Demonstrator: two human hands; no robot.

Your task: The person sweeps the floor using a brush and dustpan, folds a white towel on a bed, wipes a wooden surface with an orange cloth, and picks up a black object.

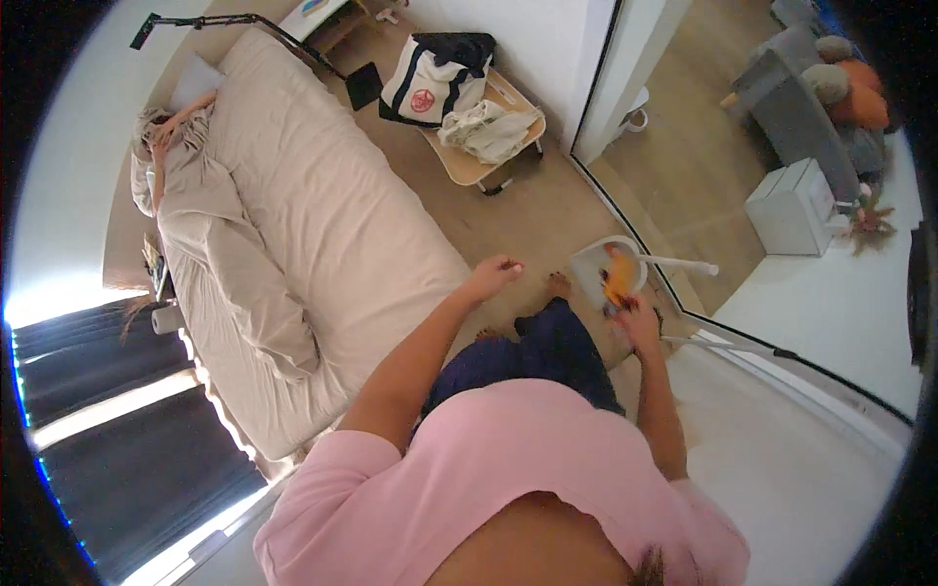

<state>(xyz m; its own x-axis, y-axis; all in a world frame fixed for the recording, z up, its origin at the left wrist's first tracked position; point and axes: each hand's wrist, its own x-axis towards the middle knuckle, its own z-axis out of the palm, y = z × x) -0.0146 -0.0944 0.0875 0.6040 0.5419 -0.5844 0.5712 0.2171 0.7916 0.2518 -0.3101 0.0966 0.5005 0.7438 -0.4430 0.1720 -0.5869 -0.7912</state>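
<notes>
My right hand (640, 324) reaches down at the right, its fingers closed on the lower end of an orange, cloth-like item (619, 278). What exactly this item is, I cannot make out. It shows against a pale white bin or tray (586, 266) on the floor, with small dark bits around it. A white stick-like handle (684, 264) juts out to the right beside it. Away from all this, near the foot of the bed, my left hand (496, 276) hangs in the air. Its fingers are curled in, and I see nothing held in them.
A bed (342, 210) with beige bedding fills the left, a person's arm (161, 166) showing at its far end. A cream-and-navy tote bag (437, 80) and pale cloth (484, 132) lie on a low wooden table (469, 174). A glass partition (625, 210) runs along the right.
</notes>
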